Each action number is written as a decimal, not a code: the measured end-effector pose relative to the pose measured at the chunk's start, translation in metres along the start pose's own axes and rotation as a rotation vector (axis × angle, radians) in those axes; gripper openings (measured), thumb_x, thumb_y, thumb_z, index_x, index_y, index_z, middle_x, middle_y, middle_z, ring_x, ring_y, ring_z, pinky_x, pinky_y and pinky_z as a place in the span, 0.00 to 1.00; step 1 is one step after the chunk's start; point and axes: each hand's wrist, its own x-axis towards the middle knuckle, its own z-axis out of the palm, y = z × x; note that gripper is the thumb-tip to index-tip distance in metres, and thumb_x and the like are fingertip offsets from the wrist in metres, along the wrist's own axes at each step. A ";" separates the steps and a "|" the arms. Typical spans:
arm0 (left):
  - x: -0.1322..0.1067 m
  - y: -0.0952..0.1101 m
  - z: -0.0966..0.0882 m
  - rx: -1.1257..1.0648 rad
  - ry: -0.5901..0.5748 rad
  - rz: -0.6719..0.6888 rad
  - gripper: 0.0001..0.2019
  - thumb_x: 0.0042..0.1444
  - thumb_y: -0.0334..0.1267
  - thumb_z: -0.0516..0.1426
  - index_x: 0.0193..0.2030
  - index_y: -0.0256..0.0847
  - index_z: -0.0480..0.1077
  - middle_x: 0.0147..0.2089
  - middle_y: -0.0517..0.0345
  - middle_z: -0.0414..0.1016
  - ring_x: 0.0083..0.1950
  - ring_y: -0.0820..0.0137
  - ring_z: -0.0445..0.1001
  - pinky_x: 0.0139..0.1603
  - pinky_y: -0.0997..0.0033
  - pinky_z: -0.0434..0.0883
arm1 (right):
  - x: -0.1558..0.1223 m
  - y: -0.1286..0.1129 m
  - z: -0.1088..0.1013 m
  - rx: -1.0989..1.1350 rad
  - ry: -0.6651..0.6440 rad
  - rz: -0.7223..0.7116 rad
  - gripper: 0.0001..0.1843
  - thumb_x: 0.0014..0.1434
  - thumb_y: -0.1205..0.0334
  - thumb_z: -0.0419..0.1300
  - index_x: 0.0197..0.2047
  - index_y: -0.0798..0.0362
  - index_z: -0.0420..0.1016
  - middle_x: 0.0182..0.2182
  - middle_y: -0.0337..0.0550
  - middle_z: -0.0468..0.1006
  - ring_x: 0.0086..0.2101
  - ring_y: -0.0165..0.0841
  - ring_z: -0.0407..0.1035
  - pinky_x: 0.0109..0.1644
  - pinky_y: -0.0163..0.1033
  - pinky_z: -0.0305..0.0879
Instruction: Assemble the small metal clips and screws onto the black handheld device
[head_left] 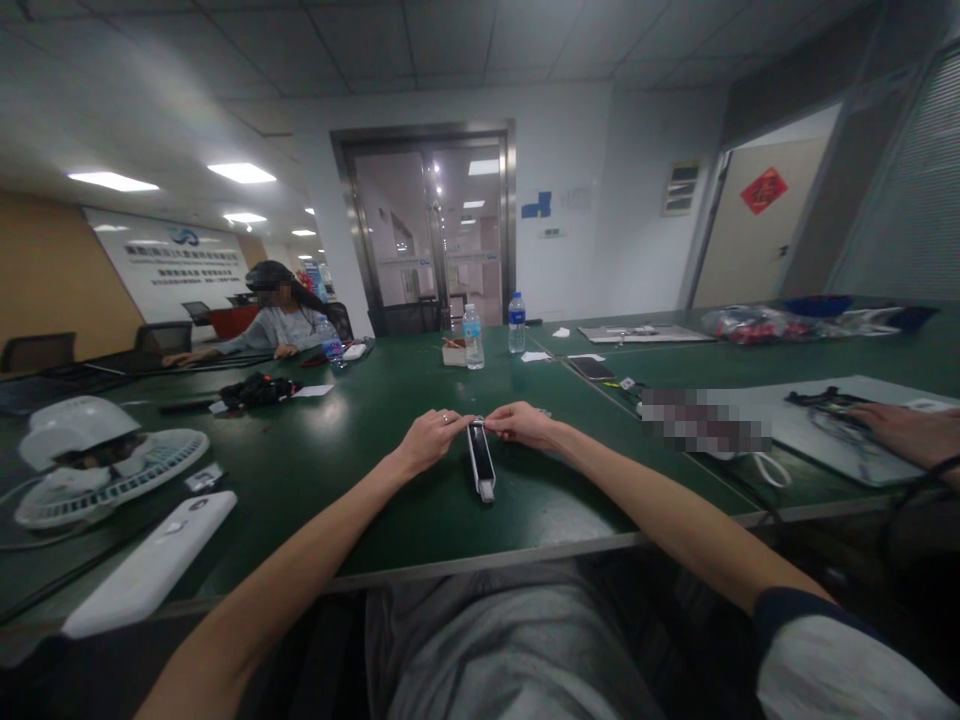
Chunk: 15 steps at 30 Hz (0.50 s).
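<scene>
A slim black and white device (481, 459) lies lengthwise on the green table (360, 470), straight ahead of me. My left hand (433, 437) pinches its far end from the left, fingers closed, with a ring on one finger. My right hand (521, 423) pinches the same far end from the right. Both arms reach out over the table's front edge.
A white phone (154, 562) and a small white desk fan (105, 462) lie at the left. Two water bottles (472, 338) stand further back, with a black bundle (257, 389) to the left. One person sits at the far left; another person's hand (904, 427) rests on a grey mat at the right.
</scene>
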 end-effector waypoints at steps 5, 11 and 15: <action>0.000 0.000 0.001 0.017 0.048 0.016 0.19 0.61 0.26 0.46 0.57 0.37 0.64 0.47 0.51 0.74 0.43 0.68 0.71 0.40 0.69 0.64 | -0.003 -0.004 0.004 0.045 -0.017 0.001 0.13 0.42 0.60 0.71 0.30 0.59 0.77 0.24 0.39 0.74 0.22 0.21 0.61 0.24 0.28 0.58; 0.000 -0.002 0.003 0.003 0.030 -0.006 0.18 0.62 0.28 0.47 0.58 0.40 0.65 0.46 0.52 0.75 0.43 0.68 0.70 0.41 0.69 0.64 | -0.002 -0.004 0.000 -0.269 0.043 -0.201 0.17 0.45 0.54 0.69 0.34 0.59 0.77 0.24 0.40 0.76 0.24 0.25 0.65 0.27 0.30 0.60; 0.001 -0.001 0.005 -0.030 -0.066 -0.028 0.17 0.63 0.32 0.49 0.57 0.43 0.66 0.45 0.54 0.76 0.42 0.67 0.69 0.39 0.70 0.64 | -0.003 -0.002 -0.002 -0.590 0.041 -0.337 0.14 0.49 0.55 0.66 0.35 0.57 0.77 0.26 0.41 0.78 0.27 0.29 0.69 0.32 0.32 0.63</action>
